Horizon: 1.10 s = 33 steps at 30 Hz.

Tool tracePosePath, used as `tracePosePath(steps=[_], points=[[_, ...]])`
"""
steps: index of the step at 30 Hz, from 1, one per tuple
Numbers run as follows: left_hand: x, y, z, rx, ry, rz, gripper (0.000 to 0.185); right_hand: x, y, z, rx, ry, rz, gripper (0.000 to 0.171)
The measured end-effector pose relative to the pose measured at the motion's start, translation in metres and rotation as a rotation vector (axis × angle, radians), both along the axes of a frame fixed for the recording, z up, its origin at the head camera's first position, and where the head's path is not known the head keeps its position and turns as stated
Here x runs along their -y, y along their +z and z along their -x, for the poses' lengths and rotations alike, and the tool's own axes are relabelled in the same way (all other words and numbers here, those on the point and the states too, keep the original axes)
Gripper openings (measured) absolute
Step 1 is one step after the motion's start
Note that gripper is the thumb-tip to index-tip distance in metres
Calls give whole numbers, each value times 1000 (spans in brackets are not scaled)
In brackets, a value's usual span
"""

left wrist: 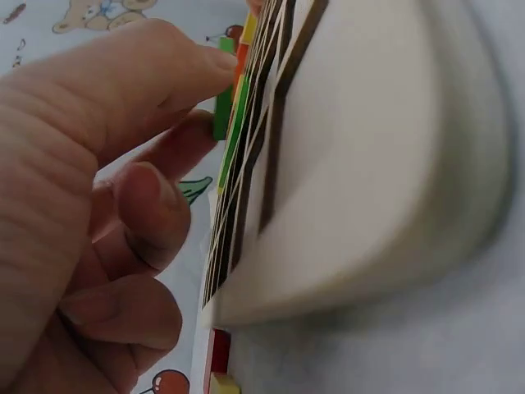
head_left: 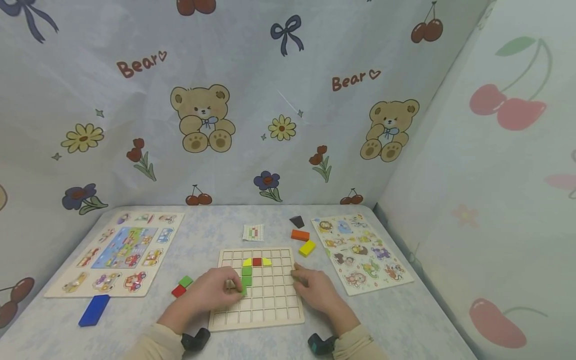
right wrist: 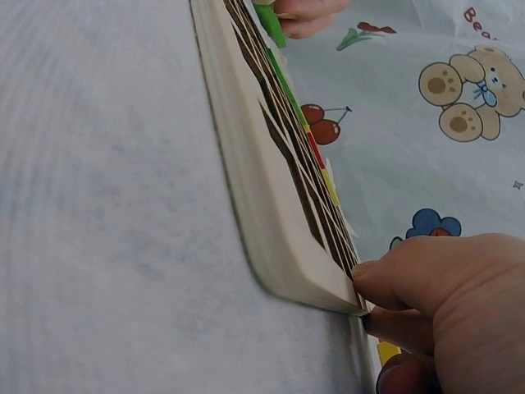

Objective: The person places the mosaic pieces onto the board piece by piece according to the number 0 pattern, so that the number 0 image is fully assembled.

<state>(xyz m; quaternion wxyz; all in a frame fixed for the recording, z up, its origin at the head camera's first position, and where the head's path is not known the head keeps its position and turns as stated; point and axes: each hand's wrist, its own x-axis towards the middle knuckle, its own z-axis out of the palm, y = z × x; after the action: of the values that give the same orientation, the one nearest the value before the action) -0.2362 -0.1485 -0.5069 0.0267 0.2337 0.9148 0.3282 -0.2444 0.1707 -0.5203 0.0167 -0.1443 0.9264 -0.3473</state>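
A wooden grid board [head_left: 276, 302] lies on the table in the middle of the head view. My left hand [head_left: 212, 291] pinches a green block [left wrist: 221, 98] between thumb and index finger, just over the board's left part. Several pieces sit in the grid: two green squares [head_left: 246, 276] in a column, a red square [head_left: 257, 262] and a yellow piece [head_left: 267, 262] on either side of it. At the board's right edge, my right hand [head_left: 318, 292] grips the rim between thumb [right wrist: 385, 275] and fingers.
A small pattern card [head_left: 253, 232] lies behind the board. Black [head_left: 297, 221], orange [head_left: 300, 235] and yellow blocks [head_left: 307, 248] are behind right. Left are a green block [head_left: 186, 282], red block [head_left: 178, 291] and blue block [head_left: 94, 310]. Picture puzzle boards flank both sides [head_left: 164, 220].
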Motion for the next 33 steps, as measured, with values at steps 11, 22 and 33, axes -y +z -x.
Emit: tracePosePath(steps=[11, 22, 33], points=[[-4, -5, -1, -53, -86, 8, 17, 0, -1, -1, -11, 8, 7, 36], [-5, -5, -1, -18, -5, 2, 5, 0, -2, -2, -16, 12, -2, 35], [8, 26, -9, 45, 355, -63, 15, -2, -2, 0, -14, 17, -5, 35]])
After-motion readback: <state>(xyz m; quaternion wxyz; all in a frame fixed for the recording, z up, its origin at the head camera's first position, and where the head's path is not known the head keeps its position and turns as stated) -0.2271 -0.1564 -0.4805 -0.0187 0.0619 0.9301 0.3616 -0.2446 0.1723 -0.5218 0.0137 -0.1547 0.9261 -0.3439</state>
